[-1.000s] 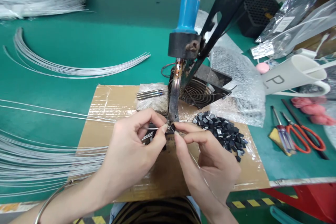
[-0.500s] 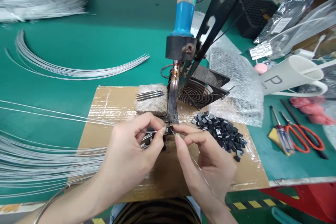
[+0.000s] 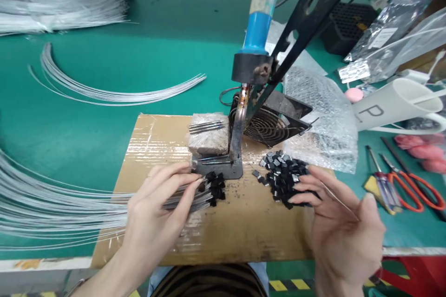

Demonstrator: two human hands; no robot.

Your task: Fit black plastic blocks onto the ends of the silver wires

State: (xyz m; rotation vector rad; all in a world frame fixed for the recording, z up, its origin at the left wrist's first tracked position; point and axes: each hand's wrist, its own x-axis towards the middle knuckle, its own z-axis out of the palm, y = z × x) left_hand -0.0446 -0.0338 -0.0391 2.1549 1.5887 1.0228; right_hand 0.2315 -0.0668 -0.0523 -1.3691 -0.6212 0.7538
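My left hand (image 3: 163,206) is closed, thumb and fingertips together, around thin grey wires at the end of a long bundle (image 3: 111,213). Just beyond its fingertips, black connectors (image 3: 215,188) cap several wire ends. My right hand (image 3: 343,227) has its fingers stretched out and its thumb apart; the fingertips reach the right side of a heap of small black connectors (image 3: 278,174). A thin silvery wire (image 3: 336,195) lies across that hand's fingers and palm. Between the hands stands a blue-handled soldering iron (image 3: 259,23), tip down over a dark metal base (image 3: 233,169).
A wrapped block (image 3: 209,137) with metal rods sits by the iron, a black fan (image 3: 270,123) behind it. Cardboard (image 3: 244,236) covers the work area. More wires (image 3: 114,95) lie back left. Right are bubble wrap (image 3: 320,116), a white mug (image 3: 393,106), a screwdriver (image 3: 381,181) and scissors (image 3: 411,190).
My hands have parted from under the iron's tip. The left moved left and down onto the wire bundle; the right moved right to the connector heap and spread its fingers. The view shifted slightly.
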